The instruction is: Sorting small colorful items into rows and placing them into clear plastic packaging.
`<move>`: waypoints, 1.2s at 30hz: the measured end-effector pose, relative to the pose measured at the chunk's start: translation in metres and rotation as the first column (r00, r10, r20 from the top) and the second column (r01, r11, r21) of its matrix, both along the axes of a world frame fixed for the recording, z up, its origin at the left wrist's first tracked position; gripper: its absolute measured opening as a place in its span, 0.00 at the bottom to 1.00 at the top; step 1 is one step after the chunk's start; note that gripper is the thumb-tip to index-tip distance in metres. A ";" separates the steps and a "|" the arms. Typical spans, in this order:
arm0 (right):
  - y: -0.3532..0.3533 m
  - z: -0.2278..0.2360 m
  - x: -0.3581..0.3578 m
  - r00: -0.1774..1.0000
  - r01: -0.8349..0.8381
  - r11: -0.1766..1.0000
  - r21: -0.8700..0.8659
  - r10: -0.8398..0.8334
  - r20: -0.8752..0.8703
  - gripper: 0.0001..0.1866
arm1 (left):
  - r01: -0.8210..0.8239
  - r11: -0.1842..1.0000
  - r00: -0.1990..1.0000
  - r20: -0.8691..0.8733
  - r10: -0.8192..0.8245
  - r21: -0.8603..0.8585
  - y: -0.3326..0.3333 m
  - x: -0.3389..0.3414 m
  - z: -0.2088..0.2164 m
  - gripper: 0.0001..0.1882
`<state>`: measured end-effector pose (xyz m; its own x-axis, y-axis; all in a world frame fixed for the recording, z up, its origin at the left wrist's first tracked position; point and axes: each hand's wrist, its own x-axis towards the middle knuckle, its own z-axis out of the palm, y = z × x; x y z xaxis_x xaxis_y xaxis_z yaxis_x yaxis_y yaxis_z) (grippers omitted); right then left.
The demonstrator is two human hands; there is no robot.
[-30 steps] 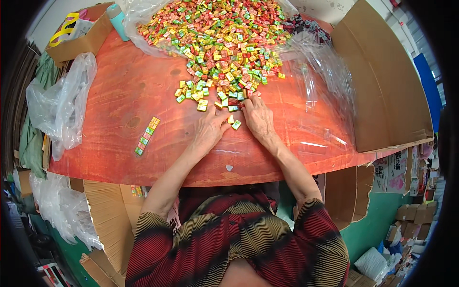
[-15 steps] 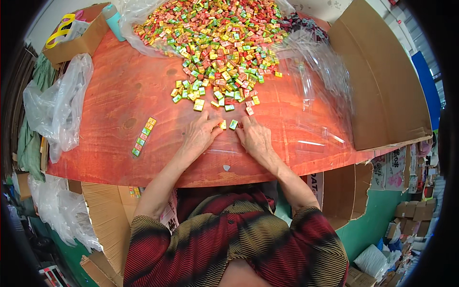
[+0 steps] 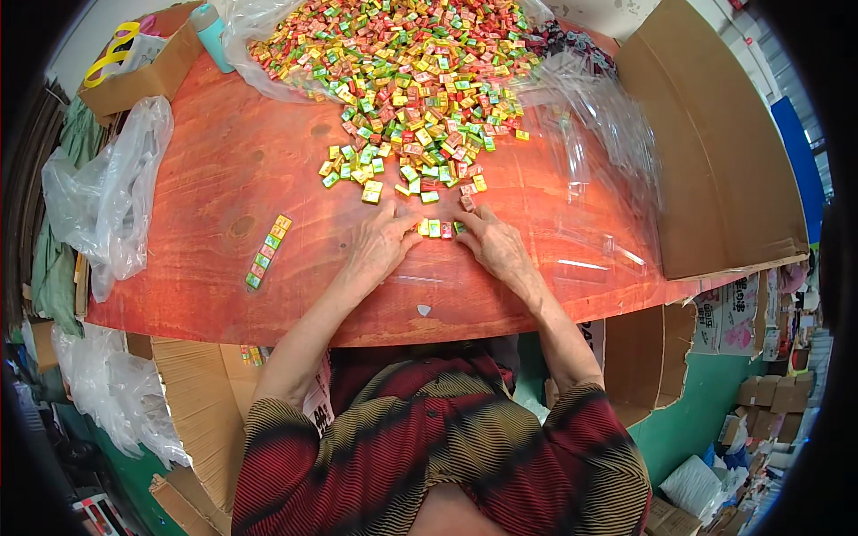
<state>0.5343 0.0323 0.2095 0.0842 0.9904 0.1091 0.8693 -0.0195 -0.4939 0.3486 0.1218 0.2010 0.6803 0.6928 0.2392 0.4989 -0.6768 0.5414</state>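
Red table (image 3: pixel 201 188), box pile (image 3: pixel 402 76) on it. Left hand (image 3: pixel 380 243) and right hand (image 3: pixel 497 246): near side of pile. Longer strip (image 3: pixel 268 253): near-left of pile. Short row (image 3: pixel 435 229): just off pile's near edge, thumb and forefinger pinching each end. I'd keep end pressure even, faces flush, so nothing buckles.

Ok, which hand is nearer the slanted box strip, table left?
Left. The left hand is right of the strip, apart; the right hand is farther, at the right end of a short row.
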 end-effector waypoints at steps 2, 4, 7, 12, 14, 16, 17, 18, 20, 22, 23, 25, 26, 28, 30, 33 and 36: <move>0.001 -0.003 0.001 1.000 -0.012 1.000 0.023 0.012 -0.003 0.16 | -0.005 1.000 1.000 -0.007 0.005 0.000 0.000 0.000 0.000 0.14; 0.002 -0.011 0.003 0.996 0.081 0.997 -0.020 -0.080 0.035 0.18 | 0.018 1.000 1.000 -0.025 -0.018 0.007 0.002 -0.001 -0.003 0.17; 0.005 -0.017 -0.006 0.999 0.034 0.995 0.090 -0.037 0.029 0.19 | 0.049 0.998 0.997 -0.064 -0.050 -0.031 -0.002 0.001 0.012 0.22; -0.002 0.003 -0.009 0.999 0.047 0.999 0.023 -0.047 -0.005 0.22 | 0.105 0.981 0.994 0.002 -0.106 -0.161 0.010 -0.011 0.009 0.25; -0.005 0.004 -0.009 1.000 -0.001 0.998 0.063 0.000 0.014 0.24 | 0.134 0.974 0.991 0.004 -0.135 -0.183 0.013 -0.012 0.007 0.24; -0.005 0.005 -0.009 0.998 -0.053 0.999 -0.002 0.052 -0.043 0.25 | 0.157 0.972 0.987 -0.017 -0.163 -0.177 0.015 -0.012 0.005 0.23; -0.004 0.003 -0.006 0.998 -0.051 0.999 -0.004 0.051 -0.043 0.25 | 0.159 0.971 0.986 -0.017 -0.164 -0.179 0.015 -0.012 0.005 0.23; -0.003 0.000 -0.001 0.997 -0.077 0.997 -0.013 0.077 -0.025 0.24 | 0.159 0.972 0.986 -0.016 -0.164 -0.173 0.016 -0.012 0.004 0.23; 0.000 -0.003 0.004 0.995 -0.105 0.994 -0.024 0.105 -0.007 0.24 | 0.158 0.973 0.987 -0.016 -0.163 -0.168 0.015 -0.012 0.004 0.22; 0.001 -0.004 0.006 0.994 -0.111 0.994 0.000 0.111 -0.005 0.23 | 0.132 0.968 0.989 -0.038 -0.143 -0.214 0.013 -0.011 0.006 0.22; 0.001 -0.004 0.007 0.993 -0.116 0.993 0.001 0.116 -0.005 0.23 | 0.127 0.969 0.990 -0.038 -0.139 -0.214 0.012 -0.011 0.008 0.22; -0.002 -0.001 0.007 0.991 -0.133 0.983 -0.124 0.132 -0.021 0.23 | 0.108 0.969 0.990 -0.069 -0.127 -0.222 0.010 -0.011 0.010 0.22; -0.003 0.000 0.005 0.991 -0.131 0.983 -0.125 0.129 -0.020 0.23 | 0.111 0.968 0.989 -0.068 -0.129 -0.223 0.008 -0.009 0.012 0.22; -0.005 0.002 -0.002 0.997 -0.044 0.998 -0.033 0.043 -0.059 0.23 | 0.115 0.970 0.990 -0.053 -0.129 -0.216 0.006 -0.007 0.015 0.22; -0.005 0.008 -0.009 0.997 -0.052 0.998 -0.035 0.049 -0.064 0.23 | 0.131 0.973 0.990 -0.016 -0.137 -0.191 0.008 -0.009 0.008 0.22; -0.003 0.002 -0.010 0.996 -0.075 0.997 -0.015 0.075 -0.047 0.23 | 0.167 0.976 0.986 0.002 -0.168 -0.141 0.012 -0.006 0.007 0.22; 0.000 -0.006 -0.010 0.995 -0.099 0.995 0.031 0.100 -0.024 0.22 | 0.171 0.978 0.984 -0.031 -0.176 -0.118 0.011 -0.002 0.007 0.22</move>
